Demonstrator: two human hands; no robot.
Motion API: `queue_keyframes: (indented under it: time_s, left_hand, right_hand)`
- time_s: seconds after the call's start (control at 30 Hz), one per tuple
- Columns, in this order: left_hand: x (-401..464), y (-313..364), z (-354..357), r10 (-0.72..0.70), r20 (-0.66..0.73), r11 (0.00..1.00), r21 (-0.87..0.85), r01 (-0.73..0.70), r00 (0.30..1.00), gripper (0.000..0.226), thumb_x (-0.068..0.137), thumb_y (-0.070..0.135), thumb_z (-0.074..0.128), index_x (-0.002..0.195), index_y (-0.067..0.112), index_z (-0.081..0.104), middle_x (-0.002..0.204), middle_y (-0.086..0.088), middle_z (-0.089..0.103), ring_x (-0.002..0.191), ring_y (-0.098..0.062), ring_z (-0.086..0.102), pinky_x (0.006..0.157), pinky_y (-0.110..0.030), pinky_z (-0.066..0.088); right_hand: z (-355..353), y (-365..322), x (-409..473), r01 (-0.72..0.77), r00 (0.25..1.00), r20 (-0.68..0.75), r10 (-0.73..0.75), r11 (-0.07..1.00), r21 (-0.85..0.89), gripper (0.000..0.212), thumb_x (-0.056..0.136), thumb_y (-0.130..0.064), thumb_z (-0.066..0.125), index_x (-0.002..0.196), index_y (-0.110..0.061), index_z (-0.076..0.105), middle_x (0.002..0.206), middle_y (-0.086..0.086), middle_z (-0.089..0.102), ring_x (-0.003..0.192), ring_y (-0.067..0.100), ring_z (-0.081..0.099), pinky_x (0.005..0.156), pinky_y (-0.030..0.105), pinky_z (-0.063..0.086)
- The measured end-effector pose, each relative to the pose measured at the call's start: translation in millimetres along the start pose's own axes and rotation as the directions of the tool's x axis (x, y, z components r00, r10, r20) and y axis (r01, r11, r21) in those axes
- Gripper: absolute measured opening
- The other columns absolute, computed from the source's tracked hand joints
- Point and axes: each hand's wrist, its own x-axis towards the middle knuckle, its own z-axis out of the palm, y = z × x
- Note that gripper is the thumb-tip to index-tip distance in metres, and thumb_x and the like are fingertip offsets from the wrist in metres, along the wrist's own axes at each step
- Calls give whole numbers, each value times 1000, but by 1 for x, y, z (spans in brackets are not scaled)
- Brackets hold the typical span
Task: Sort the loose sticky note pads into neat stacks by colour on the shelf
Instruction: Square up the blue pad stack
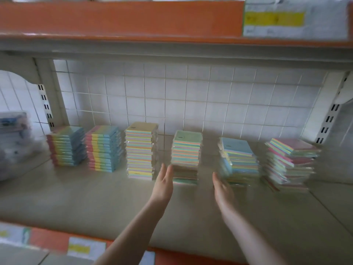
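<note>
Several stacks of sticky note pads stand in a row along the back of the beige shelf (95, 197). A yellow-topped stack (141, 152) is left of centre, a green-topped stack (186, 155) at centre, a blue-topped stack (239, 159) to its right, and an untidy pink-topped stack (290, 163) at far right. Two striped stacks (66, 148) stand at the left. My left hand (164, 180) is held flat, fingers straight, just left of the green-topped stack's base. Fingers also straight, my right hand (222, 186) sits by the blue-topped stack's lower left corner. Neither hand holds a pad.
A clear plastic bag of goods (13, 144) lies at the shelf's far left. An orange-edged upper shelf (122, 22) with a price label (275, 19) hangs overhead. White tiles back the shelf. Slotted uprights (45, 106) stand at both sides.
</note>
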Motion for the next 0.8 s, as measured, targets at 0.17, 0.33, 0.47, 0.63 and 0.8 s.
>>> queue_keyframes:
  time_s: [0.17,0.33,0.47,0.63,0.8]
  left_hand:
    - [-26,-8,-6,-53,64,992,121,44,997,54,103,28,34,150,5,18,157,-6,17,145,-16,16,112,-22,16]
    - [-38,-6,-10,-69,108,980,193,47,992,54,103,30,33,150,7,19,157,-7,20,144,-19,19,110,-23,19]
    - [-47,-8,-9,-56,140,977,210,26,988,51,103,29,33,148,7,24,154,-9,28,141,-21,27,105,-23,25]
    - [-54,-5,3,-43,188,979,204,3,981,52,103,30,31,149,7,23,155,-9,25,142,-21,24,106,-23,23]
    - [-57,-2,25,-30,220,982,189,-12,975,51,103,29,30,149,7,22,156,-8,23,143,-19,22,106,-22,22]
  right_hand:
    - [-15,12,-18,-15,995,-96,17,1000,20,35,99,-13,43,118,15,55,126,28,55,118,38,49,81,31,31]
    - [-30,20,-31,-26,981,-189,42,996,85,31,98,-10,45,115,14,56,124,26,55,118,40,49,91,33,34]
    - [-47,26,-45,-28,955,-294,49,997,74,31,97,-15,46,101,12,61,106,27,62,105,40,55,89,41,40]
    - [-73,28,-50,-45,920,-385,73,996,80,34,99,-17,43,107,11,60,112,28,61,108,39,54,89,40,39]
    - [-98,33,-41,-38,921,-383,76,994,105,40,100,-25,41,116,7,59,122,26,58,115,37,52,92,38,39]
